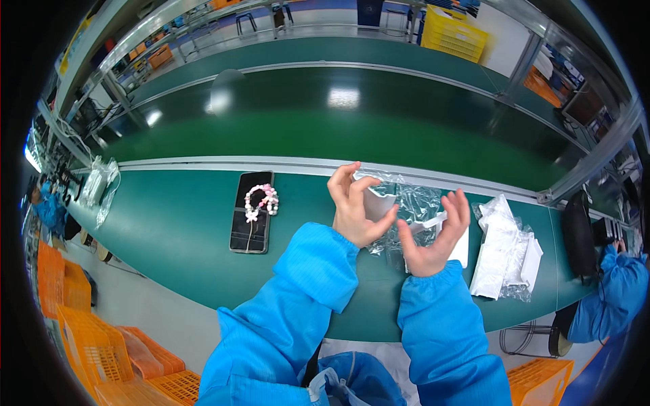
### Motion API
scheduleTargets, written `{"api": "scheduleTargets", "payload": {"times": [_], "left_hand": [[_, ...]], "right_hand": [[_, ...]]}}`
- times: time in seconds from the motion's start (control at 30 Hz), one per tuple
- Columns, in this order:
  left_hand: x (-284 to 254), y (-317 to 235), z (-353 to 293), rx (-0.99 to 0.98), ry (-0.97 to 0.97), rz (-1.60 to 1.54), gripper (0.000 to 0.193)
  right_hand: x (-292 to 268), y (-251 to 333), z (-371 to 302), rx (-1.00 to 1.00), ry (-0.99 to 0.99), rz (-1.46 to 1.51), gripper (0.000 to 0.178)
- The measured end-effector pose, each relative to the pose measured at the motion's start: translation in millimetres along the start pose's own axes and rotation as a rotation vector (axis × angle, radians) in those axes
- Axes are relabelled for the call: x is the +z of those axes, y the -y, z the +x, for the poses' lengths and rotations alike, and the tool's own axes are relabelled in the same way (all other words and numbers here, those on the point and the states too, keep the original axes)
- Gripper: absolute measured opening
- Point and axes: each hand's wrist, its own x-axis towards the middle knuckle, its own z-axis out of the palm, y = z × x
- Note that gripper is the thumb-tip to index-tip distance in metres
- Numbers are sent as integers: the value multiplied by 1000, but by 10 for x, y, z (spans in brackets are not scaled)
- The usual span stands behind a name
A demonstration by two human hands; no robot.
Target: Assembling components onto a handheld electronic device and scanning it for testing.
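Both my hands hover over the table close together, their fingers apart and slightly curled. My left hand [353,211] is beside a white piece [379,203], which shows between its thumb and fingers; no grip on it can be seen. My right hand [435,238] has its thumb and fingers spread, with nothing visible in them. Behind and between the hands lies a crinkled clear plastic bag [418,197]. Another white piece [462,247] shows just right of my right hand, partly hidden by it.
White pieces in clear wrap [500,250] lie to the right. A dark phone [240,227] with a pink-and-white bead strap [272,200] rests on the green table [176,237] at left. Bagged items [98,184] lie far left. Orange crates [95,345] stand below; a co-worker's blue sleeve [613,291] is at right.
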Motion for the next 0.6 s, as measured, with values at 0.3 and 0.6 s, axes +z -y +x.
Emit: {"api": "scheduleTargets", "payload": {"times": [0.3,0.6], "left_hand": [[-45,-81,43,-88,75,32,75],[6,31,-20,-314,190,-11,88]], "right_hand": [[-2,65,2,64,43,34,100],[62,84,-27,387,139,228,107]]}}
